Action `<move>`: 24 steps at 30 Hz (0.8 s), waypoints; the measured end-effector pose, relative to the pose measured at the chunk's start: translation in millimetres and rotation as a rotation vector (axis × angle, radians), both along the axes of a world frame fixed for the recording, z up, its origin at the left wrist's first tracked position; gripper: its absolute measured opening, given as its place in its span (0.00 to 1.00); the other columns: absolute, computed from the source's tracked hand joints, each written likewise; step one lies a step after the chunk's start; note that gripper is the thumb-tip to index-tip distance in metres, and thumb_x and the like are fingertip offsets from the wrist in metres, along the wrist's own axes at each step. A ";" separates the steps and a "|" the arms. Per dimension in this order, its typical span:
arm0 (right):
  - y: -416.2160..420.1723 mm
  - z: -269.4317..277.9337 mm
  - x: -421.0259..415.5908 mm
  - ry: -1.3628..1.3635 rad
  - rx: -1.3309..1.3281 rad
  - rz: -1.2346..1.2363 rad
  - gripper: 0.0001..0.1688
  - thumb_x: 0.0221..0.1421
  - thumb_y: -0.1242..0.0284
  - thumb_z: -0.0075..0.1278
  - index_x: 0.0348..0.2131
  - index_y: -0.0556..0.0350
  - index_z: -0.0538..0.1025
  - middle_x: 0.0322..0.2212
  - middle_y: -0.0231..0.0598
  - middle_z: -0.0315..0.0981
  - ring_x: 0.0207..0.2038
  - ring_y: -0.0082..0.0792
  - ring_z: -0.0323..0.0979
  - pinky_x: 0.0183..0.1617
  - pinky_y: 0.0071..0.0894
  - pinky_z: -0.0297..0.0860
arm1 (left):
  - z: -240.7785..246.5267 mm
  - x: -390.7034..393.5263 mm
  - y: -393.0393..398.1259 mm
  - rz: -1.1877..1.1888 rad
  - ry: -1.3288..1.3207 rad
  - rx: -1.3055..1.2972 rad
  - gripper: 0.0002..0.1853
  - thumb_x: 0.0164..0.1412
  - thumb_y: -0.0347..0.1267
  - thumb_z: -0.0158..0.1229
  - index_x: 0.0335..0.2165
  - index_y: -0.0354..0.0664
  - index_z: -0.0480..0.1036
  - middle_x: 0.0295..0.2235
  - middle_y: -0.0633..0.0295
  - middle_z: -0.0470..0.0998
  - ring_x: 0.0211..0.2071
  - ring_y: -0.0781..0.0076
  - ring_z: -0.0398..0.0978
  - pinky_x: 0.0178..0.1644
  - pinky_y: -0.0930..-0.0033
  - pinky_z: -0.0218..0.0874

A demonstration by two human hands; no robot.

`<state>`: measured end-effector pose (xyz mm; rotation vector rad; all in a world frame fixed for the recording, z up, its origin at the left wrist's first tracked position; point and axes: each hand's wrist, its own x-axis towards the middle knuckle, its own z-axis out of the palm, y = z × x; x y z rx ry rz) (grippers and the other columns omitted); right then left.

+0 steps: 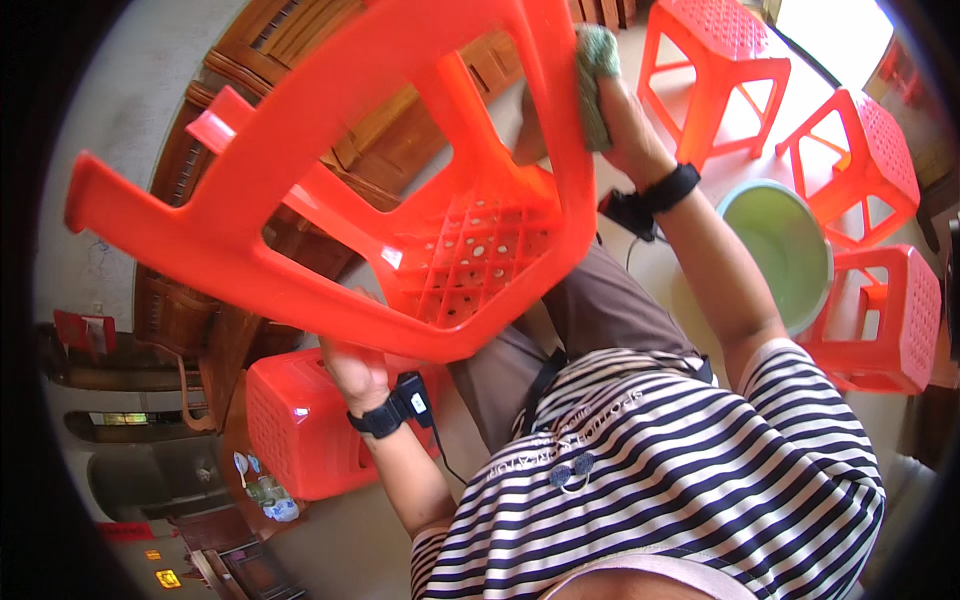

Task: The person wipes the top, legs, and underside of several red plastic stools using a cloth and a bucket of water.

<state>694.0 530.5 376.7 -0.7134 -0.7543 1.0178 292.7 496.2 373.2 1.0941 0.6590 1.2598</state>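
Note:
A red plastic stool is held up in front of me, tipped so that its hollow underside and the ribbed, perforated seat show. My left hand grips its lower left side, with the fingers partly hidden behind the plastic. In my right hand is a green cloth, pressed against one leg of the stool at the upper right. Some of the right fingers show behind that leg. Both wrists wear black straps with small devices.
Right of me a green basin stands on the floor among red stools. Another red stool is beside my left forearm. Carved wooden furniture lines the wall ahead. A thin cable hangs from the left wrist device.

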 end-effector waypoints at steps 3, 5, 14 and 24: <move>-18.8 5.7 -22.9 0.017 -0.039 -0.030 0.37 0.73 0.46 0.32 0.63 0.55 0.65 0.52 0.32 0.71 0.50 0.21 0.69 0.54 0.26 0.68 | 13.0 18.0 -11.9 0.710 0.197 0.055 0.14 0.73 0.37 0.50 0.44 0.36 0.70 0.36 0.62 0.73 0.35 0.71 0.69 0.43 0.67 0.64; -29.4 17.3 -39.4 0.178 -0.062 -0.046 0.35 0.74 0.48 0.34 0.61 0.58 0.67 0.52 0.35 0.70 0.53 0.25 0.69 0.58 0.29 0.67 | 18.6 22.9 -26.8 0.904 0.349 0.345 0.12 0.73 0.31 0.51 0.48 0.33 0.68 0.43 0.58 0.72 0.39 0.72 0.70 0.44 0.67 0.64; -36.0 -12.4 -54.5 -0.582 0.165 -0.273 0.26 0.66 0.73 0.42 0.60 0.63 0.65 0.58 0.45 0.67 0.61 0.45 0.65 0.65 0.38 0.61 | -16.4 138.7 -60.5 0.188 1.151 0.790 0.25 0.62 0.42 0.64 0.48 0.31 0.71 0.43 0.42 0.76 0.41 0.47 0.75 0.51 0.47 0.61; -23.9 52.7 -56.9 -1.290 0.760 -0.709 0.46 0.50 0.66 0.60 0.64 0.62 0.62 0.68 0.68 0.44 0.70 0.73 0.41 0.72 0.70 0.41 | -57.4 146.1 -37.0 0.270 1.350 0.899 0.22 0.64 0.46 0.60 0.27 0.38 0.69 0.22 0.52 0.71 0.25 0.47 0.67 0.35 0.52 0.55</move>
